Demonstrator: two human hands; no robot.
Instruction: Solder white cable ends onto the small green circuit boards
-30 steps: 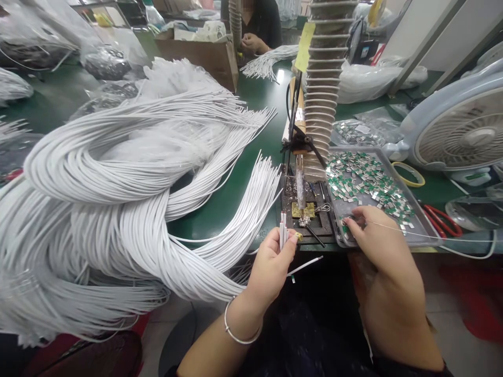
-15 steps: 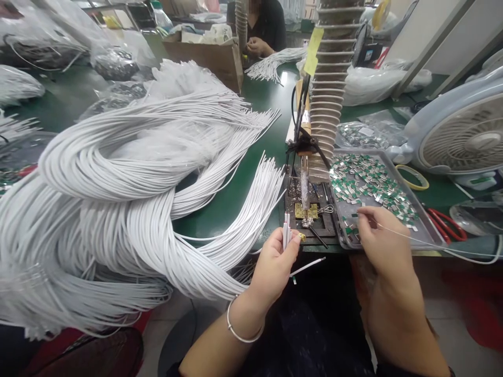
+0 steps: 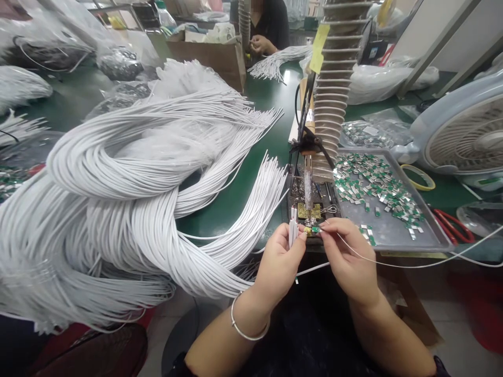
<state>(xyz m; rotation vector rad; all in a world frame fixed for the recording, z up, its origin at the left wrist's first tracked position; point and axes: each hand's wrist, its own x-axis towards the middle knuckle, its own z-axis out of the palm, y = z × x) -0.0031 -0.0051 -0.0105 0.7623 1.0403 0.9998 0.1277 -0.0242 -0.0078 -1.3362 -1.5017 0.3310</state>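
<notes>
Left hand (image 3: 280, 267): fingers closed on white cables (image 3: 293, 233), ends upright. Right hand (image 3: 348, 259): fingers pinching a green-and-silver tab (image 3: 315, 229) just beside those ends, above the soldering stand (image 3: 312, 222). Steady both wrists.

A green worktop (image 3: 223, 230) carries a huge heap of white cables (image 3: 129, 220) spilling across its left side, with a smaller bundle of white cables (image 3: 275, 65) farther along. To the right, a metal tray (image 3: 393, 233) holds scattered green-and-silver parts (image 3: 377, 183). Between heap and tray stands a dark soldering station (image 3: 310, 193). Beyond the tray lie a roll of yellow tape (image 3: 418, 178), red-handled scissors (image 3: 451, 228) and a pale desk fan (image 3: 467, 136). A cardboard box (image 3: 206, 65) and plastic bags (image 3: 120, 65) sit at the far end.
</notes>
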